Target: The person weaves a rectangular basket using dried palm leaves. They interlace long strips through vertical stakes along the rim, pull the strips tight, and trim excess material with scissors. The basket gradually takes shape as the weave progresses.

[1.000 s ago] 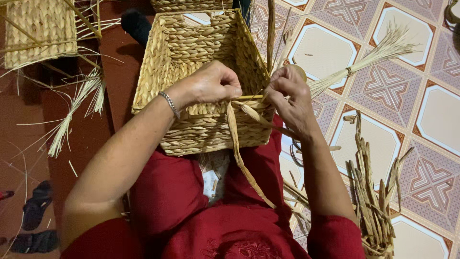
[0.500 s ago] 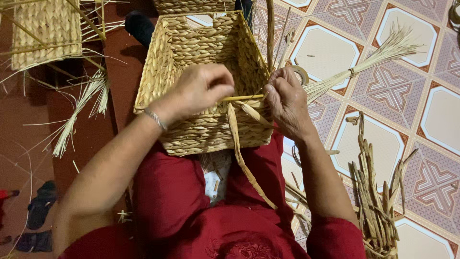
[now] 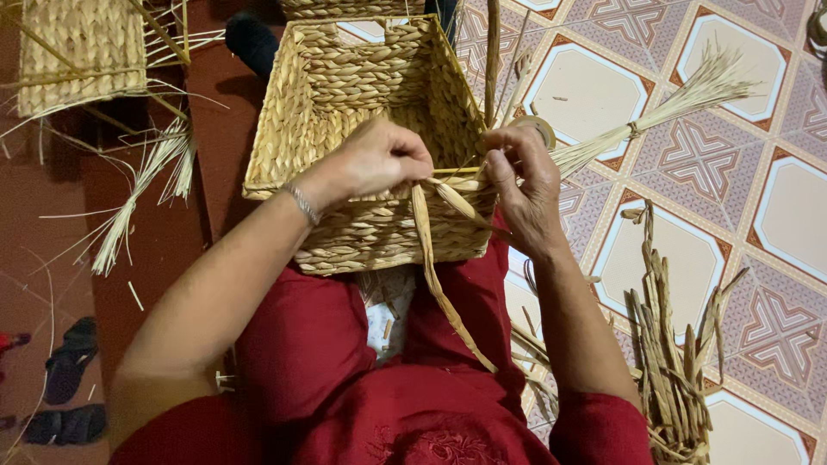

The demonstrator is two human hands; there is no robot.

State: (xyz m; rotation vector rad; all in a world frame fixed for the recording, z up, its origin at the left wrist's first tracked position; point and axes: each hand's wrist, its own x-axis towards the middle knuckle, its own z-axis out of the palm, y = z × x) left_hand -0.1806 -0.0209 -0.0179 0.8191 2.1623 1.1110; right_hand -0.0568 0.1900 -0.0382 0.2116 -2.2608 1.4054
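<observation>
A square woven straw basket point(image 3: 345, 86) rests on my lap, open side up. My left hand point(image 3: 379, 159) is closed on the near rim, pinching a flat dried fibre strand point(image 3: 439, 284) where it meets the weave. My right hand point(image 3: 517, 185) grips the same rim at the near right corner, fingers curled around twisted strands. The loose strand hangs down from the rim over my red clothing. A metal bracelet sits on my left wrist.
A second woven piece point(image 3: 82, 52) with stiff spokes lies at top left. Bundles of pale straw point(image 3: 138, 198) lie on the left, another bundle point(image 3: 680, 95) at right. Dried fibre strips point(image 3: 672, 362) are piled at lower right on patterned tiles. Dark sandals point(image 3: 69, 379) lie at lower left.
My left hand has shifted slightly along the near rim and closed tighter on the strand. The right hand stays at the corner. The basket has barely moved.
</observation>
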